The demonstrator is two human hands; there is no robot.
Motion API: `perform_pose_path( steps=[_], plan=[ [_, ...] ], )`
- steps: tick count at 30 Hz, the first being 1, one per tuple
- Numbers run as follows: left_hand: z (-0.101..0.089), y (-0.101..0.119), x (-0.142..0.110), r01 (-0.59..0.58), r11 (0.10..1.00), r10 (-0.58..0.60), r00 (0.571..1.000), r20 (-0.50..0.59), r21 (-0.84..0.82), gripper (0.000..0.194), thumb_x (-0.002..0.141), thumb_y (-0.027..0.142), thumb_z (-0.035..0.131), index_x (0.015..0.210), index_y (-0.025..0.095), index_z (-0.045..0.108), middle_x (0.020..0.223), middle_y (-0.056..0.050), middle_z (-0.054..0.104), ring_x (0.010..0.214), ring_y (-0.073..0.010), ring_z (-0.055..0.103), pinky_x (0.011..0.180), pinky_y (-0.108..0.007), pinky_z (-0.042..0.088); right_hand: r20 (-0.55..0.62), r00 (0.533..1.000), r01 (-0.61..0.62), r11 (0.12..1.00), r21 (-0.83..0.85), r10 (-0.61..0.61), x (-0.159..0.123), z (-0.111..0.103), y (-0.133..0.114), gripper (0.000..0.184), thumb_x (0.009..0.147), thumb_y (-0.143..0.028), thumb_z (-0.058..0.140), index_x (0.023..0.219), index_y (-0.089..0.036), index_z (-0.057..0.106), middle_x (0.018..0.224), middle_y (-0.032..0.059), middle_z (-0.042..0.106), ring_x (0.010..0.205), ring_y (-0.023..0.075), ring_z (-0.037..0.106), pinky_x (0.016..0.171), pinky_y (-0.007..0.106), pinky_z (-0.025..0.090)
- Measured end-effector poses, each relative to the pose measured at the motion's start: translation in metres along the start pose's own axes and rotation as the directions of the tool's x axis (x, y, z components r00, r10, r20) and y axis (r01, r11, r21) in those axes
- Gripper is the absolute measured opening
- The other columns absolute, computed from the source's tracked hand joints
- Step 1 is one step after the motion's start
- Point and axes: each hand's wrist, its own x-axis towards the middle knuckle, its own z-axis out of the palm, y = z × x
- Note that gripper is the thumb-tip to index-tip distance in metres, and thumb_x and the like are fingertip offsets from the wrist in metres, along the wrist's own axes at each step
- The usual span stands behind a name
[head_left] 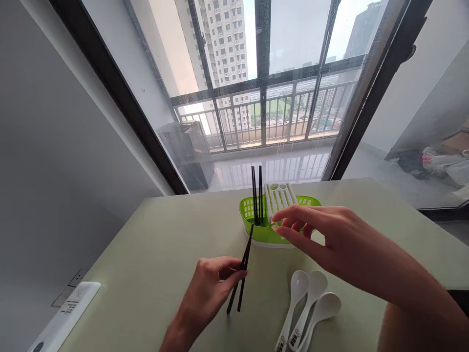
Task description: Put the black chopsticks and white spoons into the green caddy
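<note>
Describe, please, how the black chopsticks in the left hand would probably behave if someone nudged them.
The chopsticks look straight and thin, so they are probably stiff and light for their length. Pinched partway along by the left hand, with their lower ends splayed, they may pivot or slide against each other.

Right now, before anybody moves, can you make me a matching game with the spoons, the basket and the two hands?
1. Spoons
2. Basket
3. Left hand
4. Right hand

A. Gripping black chopsticks
B. White, lying on the table
C. In the air, thumb and forefinger apart
D. Bright green, with a white base

Right pairs: 1-B, 2-D, 3-A, 4-C
</note>
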Motion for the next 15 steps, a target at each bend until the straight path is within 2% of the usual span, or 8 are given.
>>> perform_pose_path(
  steps=[4,10,12,15],
  plan=[
    [0.003,0.002,-0.001,-0.056,0.993,0.045,0.993,-0.105,-0.102,0.018,0.085,0.037,0.073,0.098,0.031,0.083,0.094,0.001,0.082,0.085,-0.0235,0.077,0.08,-0.031,0.062,0.023,1.0,0.0,1.0,0.0,0.0,0.005,0.006,-0.006,0.022,0.103,-0.036,0.053,0.111,-0.025,0.071,0.103,0.0025,0.079,0.085,0.019,0.074,0.068,0.028,0.054],
    [0.014,0.006,0.001,-0.15,0.986,0.137,0.977,-0.164,-0.068,0.02,0.087,0.043,0.072,0.097,0.031,0.084,0.092,0.0,0.081,0.082,-0.0238,0.076,0.081,-0.034,0.062,0.122,0.991,0.055,0.996,0.068,-0.063,0.015,0.018,-0.015,0.027,0.101,-0.04,0.059,0.121,-0.025,0.069,0.091,0.0018,0.078,0.081,0.0184,0.074,0.067,0.026,0.052],
    [0.016,0.005,0.002,-0.189,0.981,0.18,0.97,-0.165,-0.038,0.018,0.088,0.042,0.071,0.096,0.031,0.084,0.09,0.0,0.081,0.08,-0.0228,0.075,0.079,-0.033,0.062,0.155,0.985,0.066,0.994,0.088,-0.079,0.018,0.022,-0.018,0.024,0.101,-0.037,0.059,0.117,-0.024,0.071,0.088,0.0021,0.077,0.077,0.0177,0.072,0.065,0.026,0.05],
    [0.018,0.001,0.003,-0.25,0.968,0.245,0.955,-0.17,-0.012,0.017,0.091,0.037,0.069,0.097,0.031,0.084,0.091,0.0,0.081,0.077,-0.0204,0.073,0.077,-0.03,0.06,0.197,0.976,0.071,0.993,0.089,-0.087,0.024,0.03,-0.02,0.018,0.1,-0.035,0.06,0.096,-0.022,0.072,0.083,0.0017,0.074,0.071,0.0158,0.067,0.064,0.025,0.045]
  ],
)
